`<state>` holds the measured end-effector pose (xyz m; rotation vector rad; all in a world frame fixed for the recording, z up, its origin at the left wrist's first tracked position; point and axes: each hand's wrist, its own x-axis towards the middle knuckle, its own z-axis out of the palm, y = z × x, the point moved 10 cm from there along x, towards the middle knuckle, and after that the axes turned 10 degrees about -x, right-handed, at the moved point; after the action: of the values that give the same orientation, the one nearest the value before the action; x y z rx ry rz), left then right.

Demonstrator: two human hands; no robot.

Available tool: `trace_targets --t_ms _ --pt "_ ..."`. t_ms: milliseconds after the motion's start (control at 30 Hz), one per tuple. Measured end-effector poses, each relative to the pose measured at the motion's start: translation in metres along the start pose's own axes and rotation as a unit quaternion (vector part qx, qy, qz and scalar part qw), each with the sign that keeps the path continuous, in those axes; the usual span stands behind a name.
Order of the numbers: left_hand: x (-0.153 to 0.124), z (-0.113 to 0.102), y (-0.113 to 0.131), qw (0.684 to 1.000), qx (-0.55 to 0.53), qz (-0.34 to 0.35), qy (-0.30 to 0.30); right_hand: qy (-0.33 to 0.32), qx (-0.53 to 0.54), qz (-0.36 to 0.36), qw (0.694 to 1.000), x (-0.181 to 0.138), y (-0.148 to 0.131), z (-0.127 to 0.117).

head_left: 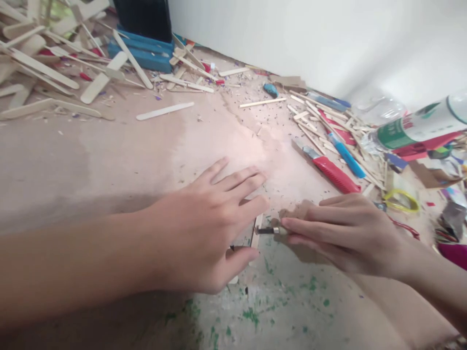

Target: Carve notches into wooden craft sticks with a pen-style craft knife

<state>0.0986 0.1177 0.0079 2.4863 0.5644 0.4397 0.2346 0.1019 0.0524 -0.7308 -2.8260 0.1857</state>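
My left hand (204, 223) lies flat, fingers spread, pressing down on a small assembly of wooden sticks (257, 232) on the tabletop. Only the sticks' right edge shows from under the fingers. My right hand (346, 233) is closed in a pinch round a small brush (268, 230) with a metal ferrule and dark bristles. The bristle tip touches the right edge of the sticks. Both hands rest low on the pinkish work surface (146, 160), which is stained with green paint flecks near me.
A red utility knife (330, 170) and a blue one (346, 155) lie just beyond my right hand. Loose wooden sticks (47, 73) pile up at the far left and right. A plastic bottle (419, 124) lies at the right, a blue box (144, 51) at the back.
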Motion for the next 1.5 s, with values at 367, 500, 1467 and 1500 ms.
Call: trace_targets --t_ms 367,500,1467,1500 --pt "0.013 -0.042 -0.012 0.991 -0.062 -0.02 0.116 0.05 0.032 0.027 0.998 0.006 0.024 -0.014" --pt "0.01 -0.049 -0.011 0.989 -0.056 -0.06 0.127 0.076 -0.007 0.057 0.995 0.012 0.037 -0.023" --pt "0.009 -0.04 -0.015 0.994 -0.011 -0.055 0.097 0.032 0.044 0.082 0.995 0.011 0.045 -0.006" --pt "0.009 -0.04 -0.016 0.994 -0.014 -0.058 0.094 0.033 0.046 0.081 0.995 0.011 0.045 -0.005"
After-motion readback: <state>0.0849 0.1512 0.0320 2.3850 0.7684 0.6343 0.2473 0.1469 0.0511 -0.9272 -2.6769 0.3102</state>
